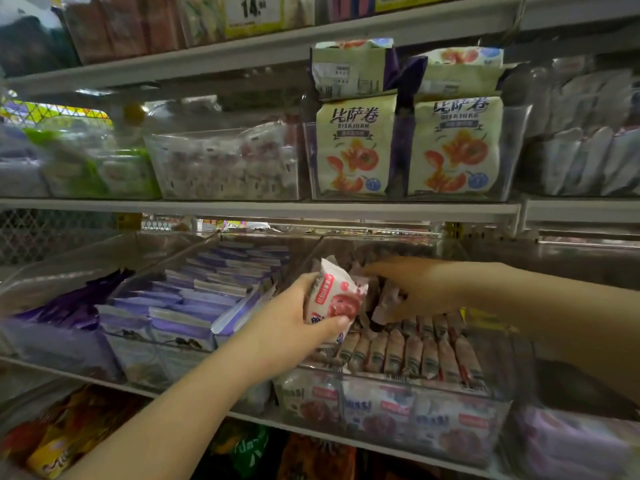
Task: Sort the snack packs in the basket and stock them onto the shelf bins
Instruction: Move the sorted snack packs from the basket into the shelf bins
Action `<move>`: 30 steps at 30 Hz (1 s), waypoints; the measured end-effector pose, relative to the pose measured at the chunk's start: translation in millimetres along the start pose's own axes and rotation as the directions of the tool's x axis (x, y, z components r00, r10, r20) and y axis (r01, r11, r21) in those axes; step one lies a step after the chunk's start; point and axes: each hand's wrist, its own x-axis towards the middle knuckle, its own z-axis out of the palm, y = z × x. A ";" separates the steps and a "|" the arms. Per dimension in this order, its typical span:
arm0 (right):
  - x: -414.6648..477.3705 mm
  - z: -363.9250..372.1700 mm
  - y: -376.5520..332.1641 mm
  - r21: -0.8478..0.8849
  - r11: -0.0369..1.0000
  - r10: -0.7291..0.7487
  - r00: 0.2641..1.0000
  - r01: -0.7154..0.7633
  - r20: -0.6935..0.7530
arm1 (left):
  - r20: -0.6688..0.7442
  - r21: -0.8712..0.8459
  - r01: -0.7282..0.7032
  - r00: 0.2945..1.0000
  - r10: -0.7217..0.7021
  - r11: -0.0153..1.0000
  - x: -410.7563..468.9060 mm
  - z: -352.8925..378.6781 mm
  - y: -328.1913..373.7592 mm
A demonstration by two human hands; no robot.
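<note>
Left hand (294,317) grips one white-and-red pack (334,296), thumb across the front and fingers behind. The pack is tilted, above the left end of the clear bin (408,378), and not in it yet. Right hand (419,289) is down inside the bin with fingers among the standing row (412,351). It looks like it's holding a gap open, but the fingertips are buried, so can't tell if it pinches a pack or just pushes. Basket not in view.

Print on the held pack looks the same as the ones behind the bin's front wall, so the sort is probably right. Motion blur means that's not certain.

Risks from here:
- Row is packed tight. If the right hand lets go before the pack seats, the gap closes and the pack rides on top or lies flat.
- Forcing it in crushes the contents or tips its neighbours like dominoes.
- Pack sits right at the divider, with the purple packs (194,299) just beside it. A sloppy drop lands it in the wrong bin.
- Right hand is in the drop path, so a snag on withdrawal could drag packs out.
</note>
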 end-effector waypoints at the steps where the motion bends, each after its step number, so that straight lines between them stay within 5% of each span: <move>1: -4.2 -1.6 3.6 0.000 1.000 -0.004 0.999 0.004 -0.038 | 0.032 0.037 -0.016 0.999 0.015 0.999 1.4 1.6 1.6; 8: -18.5 18.3 19.6 0.021 1.000 -0.010 1.000 0.009 0.007 | 0.068 0.066 -0.023 0.998 0.019 0.998 12.4 22.4 0.8; 13: -18.1 13.9 21.0 0.181 0.983 -0.019 0.991 0.043 -0.135 | 0.018 0.041 -0.044 0.999 0.043 0.998 16.1 29.5 -0.7; 20: -25.9 6.1 3.4 0.130 0.991 -0.032 0.999 0.029 0.018 | -0.196 -0.011 -0.085 0.977 0.081 0.996 18.9 22.9 -2.5; 30: -23.5 13.6 -26.6 0.079 0.995 0.052 0.980 -0.069 0.193 | -0.302 -0.035 -0.163 0.942 0.145 0.986 9.6 15.5 -2.8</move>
